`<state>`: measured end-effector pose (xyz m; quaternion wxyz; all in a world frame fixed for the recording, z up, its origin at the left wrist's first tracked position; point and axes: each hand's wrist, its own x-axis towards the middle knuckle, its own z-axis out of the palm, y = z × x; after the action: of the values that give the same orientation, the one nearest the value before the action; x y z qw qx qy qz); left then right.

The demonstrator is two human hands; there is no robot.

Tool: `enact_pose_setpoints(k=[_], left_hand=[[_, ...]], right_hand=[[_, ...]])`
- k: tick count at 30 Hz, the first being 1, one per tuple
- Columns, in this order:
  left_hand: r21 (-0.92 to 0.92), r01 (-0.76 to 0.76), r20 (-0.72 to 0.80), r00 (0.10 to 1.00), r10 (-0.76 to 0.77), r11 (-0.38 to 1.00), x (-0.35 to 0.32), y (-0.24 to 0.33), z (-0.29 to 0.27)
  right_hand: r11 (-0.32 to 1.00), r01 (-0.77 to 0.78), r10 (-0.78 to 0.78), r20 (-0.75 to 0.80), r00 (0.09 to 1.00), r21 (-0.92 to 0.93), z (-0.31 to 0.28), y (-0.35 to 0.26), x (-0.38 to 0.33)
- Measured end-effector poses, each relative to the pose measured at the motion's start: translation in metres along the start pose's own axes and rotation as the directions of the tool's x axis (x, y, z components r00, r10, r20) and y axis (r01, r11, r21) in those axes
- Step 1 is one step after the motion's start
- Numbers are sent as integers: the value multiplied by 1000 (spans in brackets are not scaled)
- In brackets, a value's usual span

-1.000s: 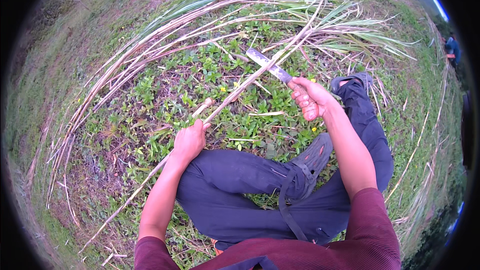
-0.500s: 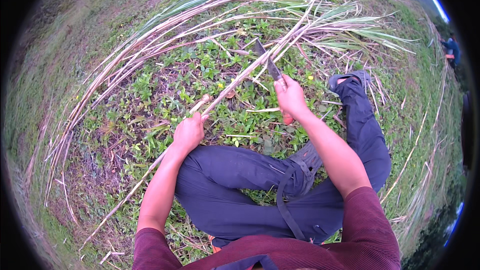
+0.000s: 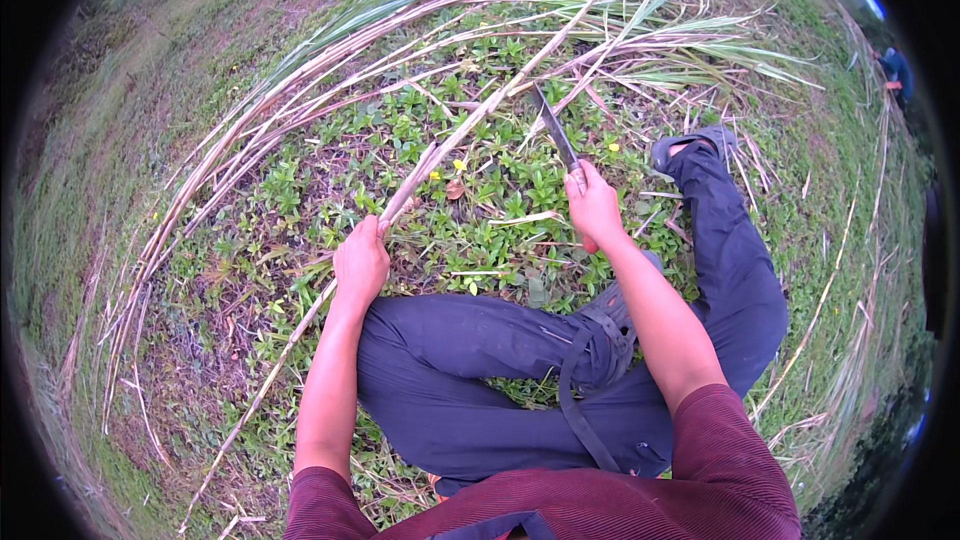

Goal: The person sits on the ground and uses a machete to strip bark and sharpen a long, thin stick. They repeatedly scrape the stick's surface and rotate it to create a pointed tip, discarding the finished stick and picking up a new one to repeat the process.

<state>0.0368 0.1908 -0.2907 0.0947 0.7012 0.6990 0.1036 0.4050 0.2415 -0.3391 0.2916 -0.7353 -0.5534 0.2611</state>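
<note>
My left hand [image 3: 361,262] is closed around a long, pale, dry grass stalk [image 3: 470,127]. The stalk slants from the lower left up to the leafy tops at the far side. A knife [image 3: 556,130] with a dark blade and an orange-red handle is gripped in my right hand [image 3: 593,206]. Its blade points up and left, with the tip just right of the held stalk. By the tip lies the pale end of another stalk [image 3: 521,89], whose length runs on toward the leaves at the right.
A curved bundle of long stalks [image 3: 245,120] with green leaves lies on the left and far ground. Low leafy weeds [image 3: 290,180] cover the soil. My bent legs in dark trousers [image 3: 460,340] are close by. Another person [image 3: 893,70] is at the far right.
The knife blade, which crossed the stalks, has come off to their right. My left hand has shifted slightly left and down, and the held stalk now stands apart from the stalk on its right.
</note>
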Motion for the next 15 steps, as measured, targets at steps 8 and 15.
enact_pose_setpoints(k=[8, 15], left_hand=[[-94, 110, -9, 994, -111, 990, -15, -15, -26], [-352, 151, 57, 989, -140, 924, -33, -25, -56]], right_hand=[[967, -43, 48, 16, 999, -252, -38, 0, 2], [998, -61, 66, -205, 977, 31, -74, -10, -27]])
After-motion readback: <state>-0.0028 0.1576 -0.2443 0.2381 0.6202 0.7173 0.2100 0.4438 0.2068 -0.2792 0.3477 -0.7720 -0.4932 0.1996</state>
